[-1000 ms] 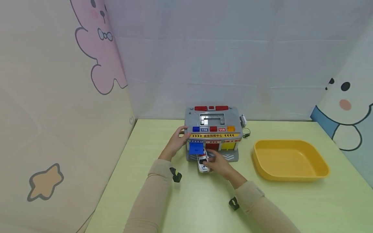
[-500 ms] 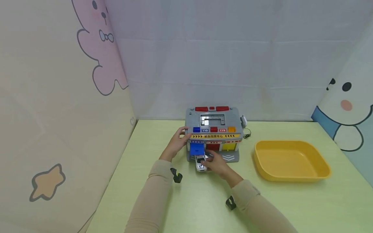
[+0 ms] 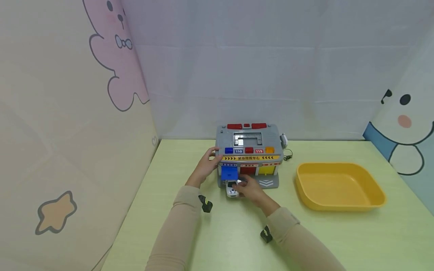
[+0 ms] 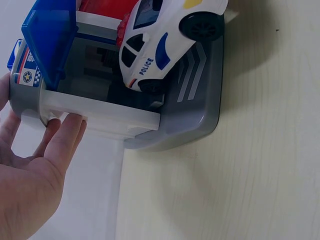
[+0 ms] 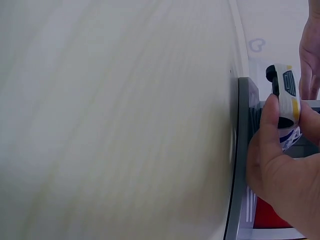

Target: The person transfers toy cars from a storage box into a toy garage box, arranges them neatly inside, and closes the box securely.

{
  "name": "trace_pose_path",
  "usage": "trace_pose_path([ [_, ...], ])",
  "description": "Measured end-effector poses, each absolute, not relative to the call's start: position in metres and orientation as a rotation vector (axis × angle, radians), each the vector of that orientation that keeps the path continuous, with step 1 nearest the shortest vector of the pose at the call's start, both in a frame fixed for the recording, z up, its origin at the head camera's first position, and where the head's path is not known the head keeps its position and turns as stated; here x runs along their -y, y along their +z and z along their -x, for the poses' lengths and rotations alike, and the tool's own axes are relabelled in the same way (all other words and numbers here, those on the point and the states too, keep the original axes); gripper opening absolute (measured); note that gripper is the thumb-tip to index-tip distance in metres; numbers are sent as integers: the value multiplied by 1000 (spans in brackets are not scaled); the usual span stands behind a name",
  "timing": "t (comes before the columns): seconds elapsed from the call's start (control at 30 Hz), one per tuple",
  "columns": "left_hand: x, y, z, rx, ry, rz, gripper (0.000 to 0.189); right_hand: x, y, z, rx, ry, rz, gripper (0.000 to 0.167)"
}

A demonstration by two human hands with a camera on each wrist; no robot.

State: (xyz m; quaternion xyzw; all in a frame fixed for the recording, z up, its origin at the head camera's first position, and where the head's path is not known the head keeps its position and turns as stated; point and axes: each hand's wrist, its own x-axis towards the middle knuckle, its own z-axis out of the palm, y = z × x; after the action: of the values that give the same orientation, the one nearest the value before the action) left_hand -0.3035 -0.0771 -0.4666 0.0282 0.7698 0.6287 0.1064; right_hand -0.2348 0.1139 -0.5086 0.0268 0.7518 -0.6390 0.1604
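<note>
A grey toy emergency station [image 3: 249,158] stands at the back of the table, its blue door [image 3: 229,173] swung up at the left bay. My left hand [image 3: 205,167] grips the station's left side, thumb at the front, fingers against the side wall [image 4: 110,112]. A white toy police car [image 3: 232,192] is pinched between thumb and fingers of my right hand [image 3: 252,191]. In the left wrist view the police car [image 4: 172,30] sits tilted over the grey ramp, its red-light end at the bay opening. The car's far end is hidden under the blue door in the head view.
A yellow tray [image 3: 340,205] lies to the right of the station. Red [image 3: 248,170] and yellow [image 3: 266,170] doors are down beside the blue one. A small white piece with a dark coiled cord [image 3: 287,156] hangs at the station's right side.
My right hand has shifted left and slightly away from me with the police car, bringing more of it under the raised blue door. The left hand keeps its place.
</note>
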Motion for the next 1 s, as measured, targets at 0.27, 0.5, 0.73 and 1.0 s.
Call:
trace_pose_path([
  [0.27,77,-466,304,-2262,1855,-94,45,-110,-512,237,-2118,-1880,-123,55],
  [0.5,76,-466,305,-2281,1835,-78,45,-109,-511,238,-2048,-1970,-150,46],
  [0.73,77,-466,305,-2268,1840,-92,46,-107,-512,237,-2045,-2009,-181,38],
  [1.0,77,-465,304,-2269,1834,-82,45,-111,-515,238,-2055,-2004,-136,49],
])
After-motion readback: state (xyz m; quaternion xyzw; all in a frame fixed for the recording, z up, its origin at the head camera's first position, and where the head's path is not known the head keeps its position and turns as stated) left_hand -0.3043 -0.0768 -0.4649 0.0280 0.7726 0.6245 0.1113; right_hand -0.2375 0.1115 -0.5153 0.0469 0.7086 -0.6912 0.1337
